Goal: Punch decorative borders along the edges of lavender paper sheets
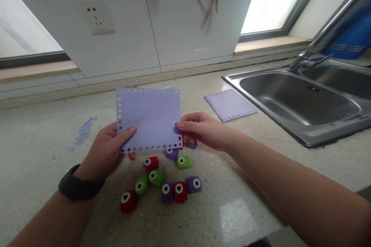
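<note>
My left hand [111,142] grips the left edge of a lavender sheet of paper [149,117], thumb on top. Small hearts, stars and other shapes are punched along its left and bottom edges and part of the top. On the right edge, my right hand [199,129] pinches a purple craft punch [177,127] that sits over the paper's border. Below the sheet, several more punches stand on the counter, among them a red punch [128,201], a green punch [157,178] and a purple punch [194,184]. Part of the group is hidden behind the paper.
A stack of lavender sheets [231,105] with punched borders lies to the right, near the steel sink [246,85]. Small lavender scraps [84,133] are heaped on the left of the speckled counter [237,185]. A wall socket [95,17] is at the back.
</note>
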{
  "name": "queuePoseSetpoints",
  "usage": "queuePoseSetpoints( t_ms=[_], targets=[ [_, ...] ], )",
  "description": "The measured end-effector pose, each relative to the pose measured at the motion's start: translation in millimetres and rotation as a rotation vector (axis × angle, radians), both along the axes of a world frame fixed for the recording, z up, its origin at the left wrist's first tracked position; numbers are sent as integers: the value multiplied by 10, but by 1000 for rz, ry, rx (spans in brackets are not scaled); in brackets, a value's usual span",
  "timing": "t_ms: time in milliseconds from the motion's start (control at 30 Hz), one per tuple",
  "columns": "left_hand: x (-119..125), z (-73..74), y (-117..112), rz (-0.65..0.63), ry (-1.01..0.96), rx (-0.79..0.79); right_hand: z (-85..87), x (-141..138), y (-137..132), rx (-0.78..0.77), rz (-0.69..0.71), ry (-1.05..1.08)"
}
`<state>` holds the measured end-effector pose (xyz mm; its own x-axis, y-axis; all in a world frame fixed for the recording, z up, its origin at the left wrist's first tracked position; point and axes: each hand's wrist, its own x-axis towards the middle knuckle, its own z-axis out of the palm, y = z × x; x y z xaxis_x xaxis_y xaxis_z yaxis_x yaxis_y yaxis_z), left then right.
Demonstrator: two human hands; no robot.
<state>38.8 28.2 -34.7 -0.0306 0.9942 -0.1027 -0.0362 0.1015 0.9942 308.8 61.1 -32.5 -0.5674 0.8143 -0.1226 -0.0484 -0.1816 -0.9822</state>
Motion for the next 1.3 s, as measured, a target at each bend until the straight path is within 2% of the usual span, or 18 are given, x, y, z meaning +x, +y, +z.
queuePoseSetpoints(
  t_ms=[300, 633, 1300],
  targets=[
    [-12, -21, 14, 1, 9, -4, -19, 3, 13, 21, 16, -23],
    [26, 64, -31, -36, -1, 0, -2, 10, 5, 62, 41, -36],
    [-20, 19, -18, -54, 19, 23, -9, 10, 4, 75, 53, -26]
  ],
)
